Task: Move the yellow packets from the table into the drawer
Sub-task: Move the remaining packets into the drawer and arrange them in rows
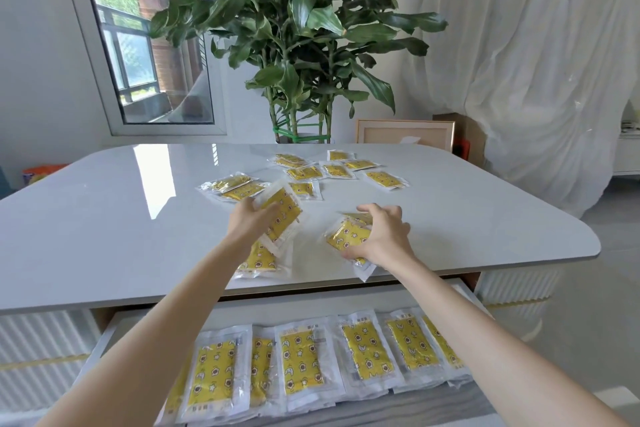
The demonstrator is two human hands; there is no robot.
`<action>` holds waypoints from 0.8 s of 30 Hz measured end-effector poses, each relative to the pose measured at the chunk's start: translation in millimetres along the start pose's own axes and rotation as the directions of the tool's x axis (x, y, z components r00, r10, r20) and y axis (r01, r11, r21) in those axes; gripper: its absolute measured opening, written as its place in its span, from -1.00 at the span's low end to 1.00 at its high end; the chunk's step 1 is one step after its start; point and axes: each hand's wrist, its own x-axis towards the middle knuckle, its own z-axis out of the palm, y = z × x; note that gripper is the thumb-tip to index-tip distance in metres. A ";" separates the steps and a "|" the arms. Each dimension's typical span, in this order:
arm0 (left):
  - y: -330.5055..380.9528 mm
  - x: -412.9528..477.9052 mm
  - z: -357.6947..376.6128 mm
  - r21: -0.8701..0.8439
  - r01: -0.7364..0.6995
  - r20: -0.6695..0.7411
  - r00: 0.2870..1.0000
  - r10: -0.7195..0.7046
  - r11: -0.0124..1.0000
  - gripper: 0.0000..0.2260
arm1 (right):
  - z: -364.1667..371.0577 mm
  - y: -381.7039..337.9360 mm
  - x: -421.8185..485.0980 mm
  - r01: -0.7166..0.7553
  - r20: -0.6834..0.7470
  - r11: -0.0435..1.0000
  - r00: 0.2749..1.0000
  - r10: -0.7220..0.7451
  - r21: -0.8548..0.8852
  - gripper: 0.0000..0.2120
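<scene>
Yellow packets in clear wrappers lie scattered on the grey table (pixel 104 218), several at the far middle (pixel 339 170). My left hand (pixel 247 222) grips a tilted packet (pixel 285 211) lifted off the tabletop, above another packet (pixel 259 262) lying near the front edge. My right hand (pixel 384 236) is closed over a small bunch of packets (pixel 346 239) near the front edge of the table. Below the table the open drawer (pixel 110 333) holds a row of several packets (pixel 301 360) laid side by side.
A big potted plant (pixel 298 45) stands behind the table, with a framed panel (pixel 405 133) leaning next to it. A white curtain (pixel 536 62) hangs at the right, a window (pixel 138 45) at the left.
</scene>
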 end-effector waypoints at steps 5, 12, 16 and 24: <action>-10.5 -9.2 -25.8 0.106 0.075 0.041 0.996 -0.080 0.991 -0.87 | 4.3 -5.1 -8.8 0.107 -0.057 0.990 0.993 -0.102 0.095 -0.28; -18.3 -23.5 -35.6 0.544 0.081 0.034 0.992 -0.118 0.835 -0.68 | 12.4 -13.4 -23.0 0.218 -0.056 0.968 0.975 -0.213 0.123 -0.28; -9.6 -32.0 -28.6 0.543 0.057 0.100 0.986 -0.131 0.838 -0.57 | 11.9 -17.7 -27.4 0.204 -0.010 0.974 0.979 -0.204 0.100 -0.23; -9.0 -41.4 -19.9 0.384 0.105 0.137 0.976 -0.169 0.917 -0.62 | 7.9 -20.2 -36.4 0.047 0.085 0.998 0.995 -0.051 0.047 -0.19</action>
